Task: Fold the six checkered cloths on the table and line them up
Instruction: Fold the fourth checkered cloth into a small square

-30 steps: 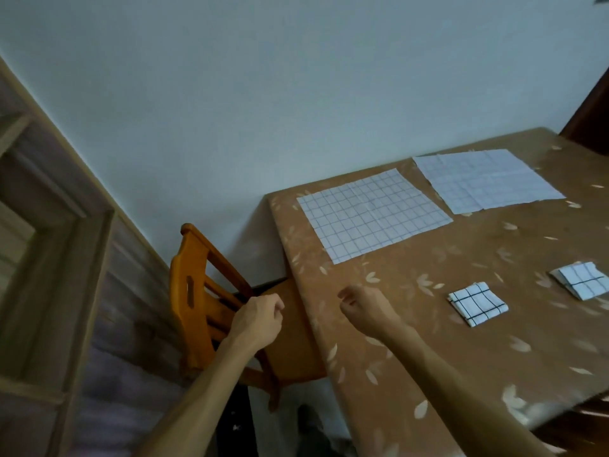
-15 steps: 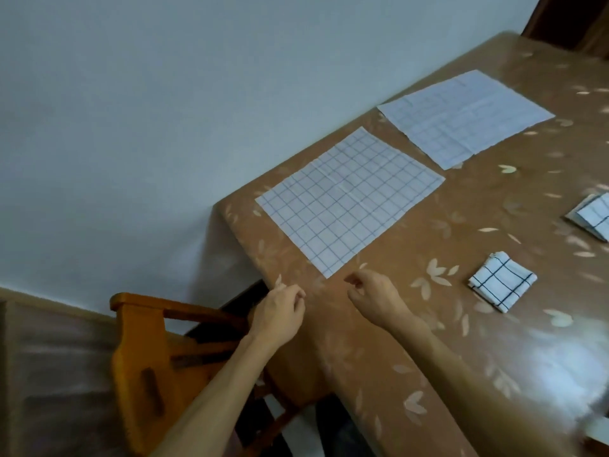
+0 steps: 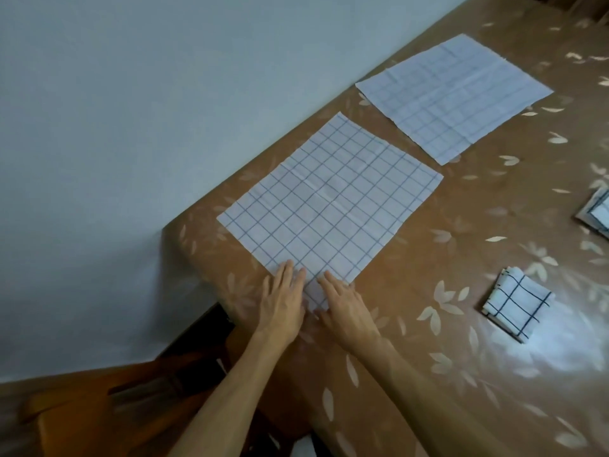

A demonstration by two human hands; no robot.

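Flat hands on the near corner of a spread white cloth with a thin blue check (image 3: 329,206)

The left hand (image 3: 283,298) and right hand (image 3: 346,308) lay side by side with fingers straight, pressing the cloth and gripping nothing. The cloth lay flat on the glossy brown leaf-patterned desk (image 3: 461,390), close to the wall-side edge. It looked thin, light and limp, and likely to slide on the sheen. Pinching two neighbouring corners seemed the best hold. A small folded black-checked cloth (image 3: 517,305) sat well to the right.
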